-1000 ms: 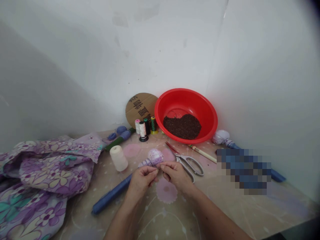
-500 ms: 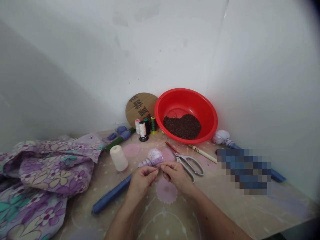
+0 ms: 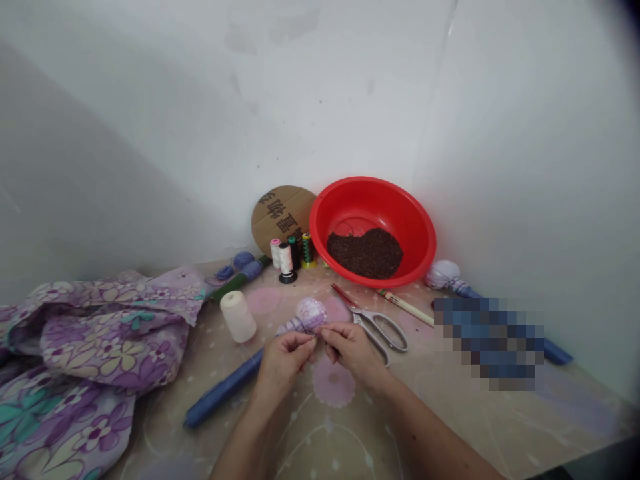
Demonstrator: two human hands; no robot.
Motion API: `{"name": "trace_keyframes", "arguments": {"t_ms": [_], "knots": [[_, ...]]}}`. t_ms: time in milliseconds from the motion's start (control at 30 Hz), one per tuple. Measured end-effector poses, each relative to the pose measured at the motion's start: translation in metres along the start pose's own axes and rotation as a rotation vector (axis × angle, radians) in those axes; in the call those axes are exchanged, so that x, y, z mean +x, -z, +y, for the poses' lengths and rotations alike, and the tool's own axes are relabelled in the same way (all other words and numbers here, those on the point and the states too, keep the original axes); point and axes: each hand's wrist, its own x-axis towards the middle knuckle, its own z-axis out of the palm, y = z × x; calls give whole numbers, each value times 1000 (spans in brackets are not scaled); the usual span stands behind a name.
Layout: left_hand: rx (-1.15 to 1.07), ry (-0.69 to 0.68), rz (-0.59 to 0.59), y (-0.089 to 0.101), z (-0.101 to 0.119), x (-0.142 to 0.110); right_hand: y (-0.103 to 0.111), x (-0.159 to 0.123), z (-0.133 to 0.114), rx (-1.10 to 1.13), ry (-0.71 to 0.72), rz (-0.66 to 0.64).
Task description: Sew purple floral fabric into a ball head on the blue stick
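Observation:
Both hands meet in a pinch at the middle of the table. My left hand (image 3: 284, 360) has its thumb and forefinger pressed together. Fingertip to fingertip with it, my right hand (image 3: 350, 347) is closed in a pinch too. Whatever thin thing lies between them is too small to make out. Just behind the fingers rests a blue-wrapped stick (image 3: 225, 392) with a round padded head (image 3: 311, 313) in purple floral cloth, bound with dark cord. A pair of scissors (image 3: 385, 328) with grey handles lies beside my right hand. Left of the padded head stands a white thread cone (image 3: 238, 317).
Several thread spools (image 3: 285, 260) stand by a round cardboard piece (image 3: 280, 213). A red basin (image 3: 420, 233) holds dark grains (image 3: 367, 253). Floral cloth (image 3: 110, 347) is heaped at left. A second padded stick (image 3: 443, 273), a pale rod (image 3: 407, 308) and a blurred-out patch (image 3: 490, 340) are at right.
Almost nothing differs. My right fingers have shifted very slightly at the pinch, while the objects on the table stay in place.

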Motion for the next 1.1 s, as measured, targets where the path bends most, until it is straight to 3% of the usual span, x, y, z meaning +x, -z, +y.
{"name": "trace_keyframes", "arguments": {"t_ms": [800,1100], "knots": [[71,-40,7,-2,5,-3,0,1,2,-19,14,-10],[231,-170,61,-2,0,-3,0,2,5,-21,-4,3]]}}
